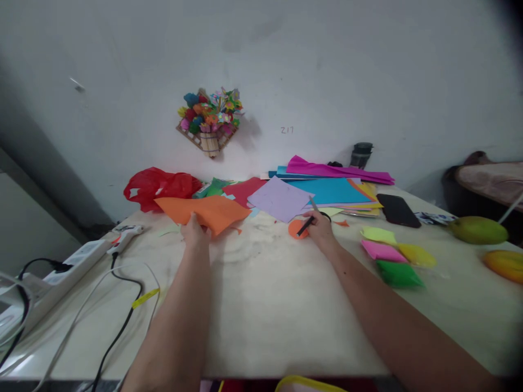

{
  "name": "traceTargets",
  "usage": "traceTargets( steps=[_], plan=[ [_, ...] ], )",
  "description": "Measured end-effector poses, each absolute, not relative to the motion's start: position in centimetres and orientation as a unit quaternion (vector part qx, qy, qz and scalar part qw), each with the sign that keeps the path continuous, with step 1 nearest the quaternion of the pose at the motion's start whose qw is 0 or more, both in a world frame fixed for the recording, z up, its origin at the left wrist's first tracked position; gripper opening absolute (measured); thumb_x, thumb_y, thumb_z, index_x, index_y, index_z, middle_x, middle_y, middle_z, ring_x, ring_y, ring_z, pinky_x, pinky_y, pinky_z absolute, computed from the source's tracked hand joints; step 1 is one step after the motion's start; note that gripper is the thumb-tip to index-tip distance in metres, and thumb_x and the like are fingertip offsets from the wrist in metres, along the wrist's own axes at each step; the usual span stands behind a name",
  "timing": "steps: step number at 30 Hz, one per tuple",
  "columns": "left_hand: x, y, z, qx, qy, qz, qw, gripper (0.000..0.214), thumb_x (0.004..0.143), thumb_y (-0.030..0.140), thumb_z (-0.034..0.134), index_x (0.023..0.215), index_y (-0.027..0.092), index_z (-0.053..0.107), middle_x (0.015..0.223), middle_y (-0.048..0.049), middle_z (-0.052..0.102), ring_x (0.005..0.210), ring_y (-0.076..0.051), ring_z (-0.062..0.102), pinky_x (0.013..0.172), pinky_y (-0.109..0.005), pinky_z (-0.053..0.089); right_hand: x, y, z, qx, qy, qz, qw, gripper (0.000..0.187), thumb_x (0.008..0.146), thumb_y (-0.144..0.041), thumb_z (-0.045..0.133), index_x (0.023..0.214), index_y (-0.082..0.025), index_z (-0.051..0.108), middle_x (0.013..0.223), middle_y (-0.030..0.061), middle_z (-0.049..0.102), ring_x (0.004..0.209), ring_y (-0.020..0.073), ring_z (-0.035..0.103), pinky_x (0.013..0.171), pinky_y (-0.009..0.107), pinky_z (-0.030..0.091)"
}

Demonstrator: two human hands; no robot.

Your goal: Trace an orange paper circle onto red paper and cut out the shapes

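My left hand (195, 233) pinches the near edge of a large orange paper sheet (204, 211) that lies on the pale table (261, 305). My right hand (321, 227) is closed on a pair of scissors (311, 213) with dark handles, the blades pointing away from me. Just left of that hand lies a small orange paper circle (295, 228). A tiny orange scrap (341, 223) rests to the right of the hand.
A lilac sheet (280, 198) and a stack of blue, yellow and magenta papers (330, 188) lie behind. A black phone (398, 210), coloured packets (392, 256), a red bag (157, 187), a power strip (67, 269) with cables and fruit (478, 230) surround the work area.
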State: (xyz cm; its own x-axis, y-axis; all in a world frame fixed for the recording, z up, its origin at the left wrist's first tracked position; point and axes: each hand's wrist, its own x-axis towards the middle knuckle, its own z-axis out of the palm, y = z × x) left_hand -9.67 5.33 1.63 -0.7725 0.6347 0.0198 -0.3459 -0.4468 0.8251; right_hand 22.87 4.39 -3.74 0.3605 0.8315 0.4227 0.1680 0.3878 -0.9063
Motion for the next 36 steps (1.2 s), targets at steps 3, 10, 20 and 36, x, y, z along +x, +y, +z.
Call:
traceTargets(
  steps=[3,10,20,36],
  plan=[
    [-9.1,5.2,2.5,0.209,0.343,0.852,0.336,0.022,0.074,0.015,0.054,0.096,0.019,0.054,0.101,-0.0054,0.062,0.094,-0.018,0.059,0.072,-0.028,0.051,22.4,3.8,-2.7,-0.508,-0.477,0.299,0.652,0.024,0.052,-0.023,0.059,0.075,-0.019,0.06,0.053,-0.0035,0.054,0.049,0.0121,0.05,0.043,0.024,0.037],
    [-5.3,5.2,5.4,0.256,0.193,0.818,0.477,0.02,0.076,0.014,0.052,0.094,0.018,0.06,0.095,-0.0062,0.066,0.102,-0.019,0.055,0.087,-0.032,0.045,22.2,2.0,0.1,-0.465,-0.39,0.339,0.719,0.026,0.052,-0.027,0.063,0.076,-0.018,0.057,0.051,-0.0054,0.05,0.04,0.0083,0.044,0.036,0.021,0.033],
    [3.6,7.9,7.8,0.273,0.037,0.748,0.604,0.026,0.08,0.02,0.046,0.102,0.017,0.059,0.105,-0.0057,0.063,0.11,-0.021,0.049,0.094,-0.036,0.039,22.8,1.5,1.8,-0.392,-0.317,0.31,0.806,0.029,0.052,-0.028,0.065,0.078,-0.018,0.056,0.06,-0.0048,0.052,0.052,0.0076,0.048,0.045,0.02,0.037],
    [5.6,15.4,1.5,0.24,0.385,0.66,0.599,0.029,0.073,0.012,0.06,0.101,0.021,0.055,0.095,-0.0058,0.064,0.094,-0.018,0.059,0.079,-0.029,0.049,21.0,3.3,0.3,-0.476,-0.446,0.183,0.735,0.019,0.066,-0.028,0.05,0.082,-0.019,0.052,0.067,-0.0011,0.05,0.059,0.0106,0.047,0.054,0.023,0.039]
  ],
)
